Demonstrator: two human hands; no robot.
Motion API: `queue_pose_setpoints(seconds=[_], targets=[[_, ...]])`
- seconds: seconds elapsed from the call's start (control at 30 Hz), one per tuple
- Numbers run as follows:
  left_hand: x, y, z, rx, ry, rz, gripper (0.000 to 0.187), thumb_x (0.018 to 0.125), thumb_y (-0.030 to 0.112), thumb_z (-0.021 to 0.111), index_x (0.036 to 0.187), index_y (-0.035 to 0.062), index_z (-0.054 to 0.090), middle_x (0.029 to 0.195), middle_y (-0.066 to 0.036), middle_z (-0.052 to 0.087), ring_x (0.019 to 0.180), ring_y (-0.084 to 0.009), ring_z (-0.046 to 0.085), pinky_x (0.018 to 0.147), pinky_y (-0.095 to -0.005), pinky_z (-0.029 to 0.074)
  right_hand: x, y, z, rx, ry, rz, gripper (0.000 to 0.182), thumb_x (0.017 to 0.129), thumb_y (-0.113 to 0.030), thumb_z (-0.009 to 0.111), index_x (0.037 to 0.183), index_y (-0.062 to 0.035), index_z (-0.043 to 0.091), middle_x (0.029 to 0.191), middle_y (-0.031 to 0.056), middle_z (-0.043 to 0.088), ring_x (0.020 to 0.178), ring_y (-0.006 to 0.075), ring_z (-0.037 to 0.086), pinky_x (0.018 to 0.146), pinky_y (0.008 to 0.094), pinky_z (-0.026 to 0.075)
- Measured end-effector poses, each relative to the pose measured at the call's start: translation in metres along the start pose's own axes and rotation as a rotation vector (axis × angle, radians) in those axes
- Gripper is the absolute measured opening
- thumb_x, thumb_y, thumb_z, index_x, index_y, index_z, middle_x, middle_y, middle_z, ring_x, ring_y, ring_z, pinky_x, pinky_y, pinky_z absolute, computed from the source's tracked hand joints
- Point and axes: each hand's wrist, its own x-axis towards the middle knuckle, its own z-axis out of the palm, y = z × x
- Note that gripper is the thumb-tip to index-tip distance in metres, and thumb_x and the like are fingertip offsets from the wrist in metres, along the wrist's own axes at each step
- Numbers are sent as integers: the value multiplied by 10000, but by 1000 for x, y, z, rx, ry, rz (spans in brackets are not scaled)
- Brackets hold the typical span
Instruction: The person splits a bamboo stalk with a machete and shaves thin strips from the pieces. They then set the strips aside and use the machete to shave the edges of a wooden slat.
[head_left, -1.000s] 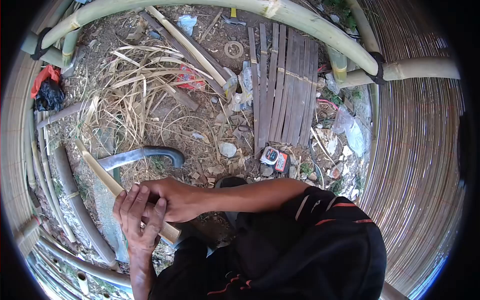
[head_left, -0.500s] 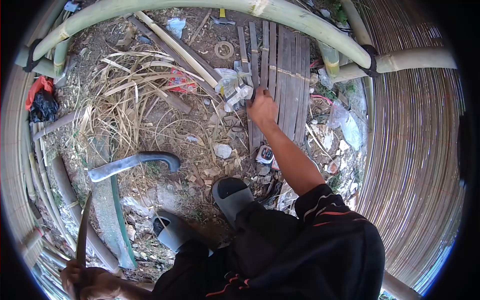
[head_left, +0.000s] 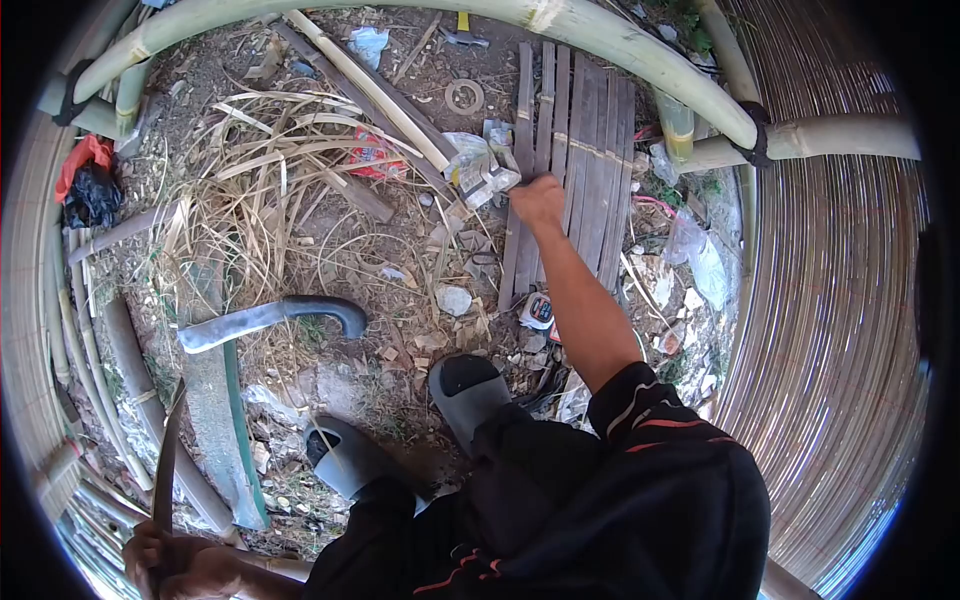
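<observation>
At the lower left, my left hand is closed round the handle of a knife, whose narrow blade points up. My right arm stretches forward, and my right hand is closed over the left side of a row of flat wooden slats. What its fingers hold is hidden. Just left of these fingers lies a clear plastic packet. A machete with a black hooked handle lies across a greenish board, apart from both hands.
Split strips are heaped at left. Long wooden pieces lie beyond. A tape measure sits near the slats, and a hammer lies at the back. A bamboo rail arches ahead; a slatted screen stands at right.
The view has shifted slightly. My right hand has come a little nearer and turned, staying by the slats. A narrow slat at the row's left edge no longer shows. My left hand keeps the knife.
</observation>
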Motion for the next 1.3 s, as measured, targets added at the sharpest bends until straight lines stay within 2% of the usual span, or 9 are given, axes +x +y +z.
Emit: queue_pose_setpoints(seconds=[0.17,0.2,0.33,0.6,0.87,1.1,1.2,1.27,1.3], targets=[[17,-4,-32,-34,75,-147,699,934,615,513,877,-71,632,775,-112,504,700,-239,464,612,-344,417,37,13,3,-18,-19,-120,400,724,-269,754,943,60,691,994,267,708,988,395,691,889,411,552],[26,18,38,56,197,192,309,1079,328,403,921,104,547,676,25,498,488,-60,453,361,-193,372,35,3,-5,-19,1,-159,397,718,-271,772,936,51,692,984,265,709,979,397,692,887,413,552],[40,26,26,35,163,206,367,1079,387,385,909,108,551,684,-7,547,508,-79,522,363,-207,479,44,7,5,32,10,-227,360,740,-266,791,954,5,691,981,264,706,981,412,682,882,445,547],[38,31,11,68,200,142,383,1077,403,387,916,111,575,702,-22,577,497,-90,528,373,-208,462,49,22,9,51,170,-364,285,830,-269,710,978,-26,697,1019,256,702,986,401,686,870,448,555],[38,31,21,58,231,97,360,1071,412,408,895,142,566,697,-8,556,496,-98,505,380,-221,434,32,-23,-31,-355,-81,-240,412,810,-299,686,1138,-51,665,1047,219,712,1028,348,697,887,422,561],[37,32,17,104,203,164,313,1068,380,435,895,153,564,690,-3,532,503,-98,501,372,-219,421,45,-34,-20,-324,-104,-130,448,809,-279,677,1158,1,657,1217,229,661,1123,334,663,950,407,536],[36,33,15,94,231,148,301,1062,375,457,886,158,568,687,-1,541,498,-94,506,356,-219,419,63,-13,-12,-177,-228,-82,522,825,-346,703,1170,41,641,1287,232,623,1150,364,641,973,402,524],[35,26,-3,80,246,139,299,1059,375,466,881,159,570,685,1,546,495,-92,509,348,-216,418,75,3,7,-121,-100,-13,623,806,-442,772,1126,79,653,1214,250,659,1168,358,631,977,396,520],[34,12,-36,92,244,36,500,970,519,504,844,43,594,705,-55,510,583,-162,478,463,-276,408,74,0,3,-120,-104,-13,623,806,-442,772,1126,79,653,1214,250,659,1168,358,631,977,396,520]])
